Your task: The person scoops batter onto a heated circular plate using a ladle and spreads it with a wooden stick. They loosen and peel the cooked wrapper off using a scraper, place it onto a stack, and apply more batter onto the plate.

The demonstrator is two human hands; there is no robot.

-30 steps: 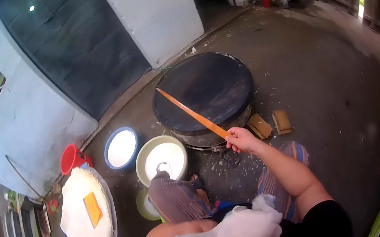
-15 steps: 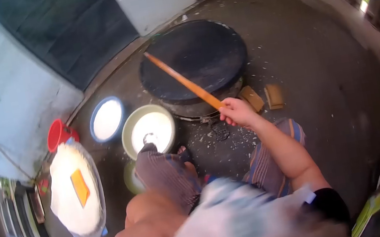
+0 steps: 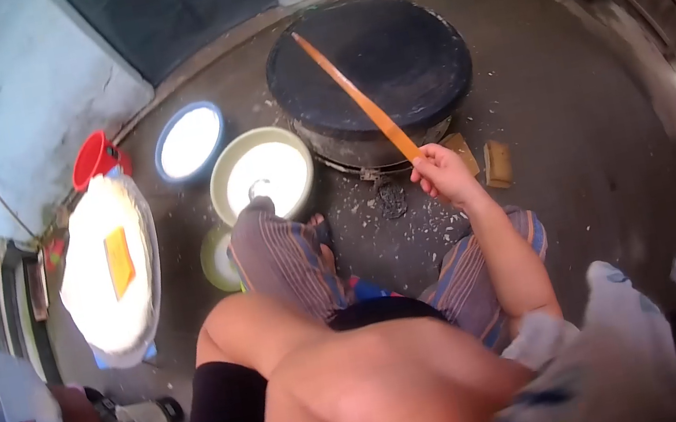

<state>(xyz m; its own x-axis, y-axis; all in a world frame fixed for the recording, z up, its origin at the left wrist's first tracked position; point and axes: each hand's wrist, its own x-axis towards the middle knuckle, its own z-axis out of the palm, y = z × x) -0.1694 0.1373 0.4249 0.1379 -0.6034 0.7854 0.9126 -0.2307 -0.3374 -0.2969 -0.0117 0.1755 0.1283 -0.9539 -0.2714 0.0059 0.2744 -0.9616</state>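
My right hand (image 3: 444, 174) is closed round the near end of a long flat wooden stick (image 3: 365, 104). The stick slants up and left across a large round black griddle (image 3: 409, 47); whether it touches the surface I cannot tell. My left arm (image 3: 354, 360) is bent across my body, close to the camera. Its hand is hidden around a white cloth with blue marks (image 3: 598, 373) at lower right, so its fingers do not show. By my left knee, a pale green basin (image 3: 219, 197) holds white contents with a dark-handled utensil in it.
A blue-rimmed basin (image 3: 221, 141) of white contents and a red bucket (image 3: 90, 160) stand left. Nearer, a bright white round pile (image 3: 90, 279) carries a flat orange piece (image 3: 120, 262). Brown blocks (image 3: 498, 163) lie right of the griddle. White flakes dot the floor.
The cloth and my left forearm have swung from the middle toward the lower right. My right hand still grips the stick over the griddle. The camera view has shifted somewhat.
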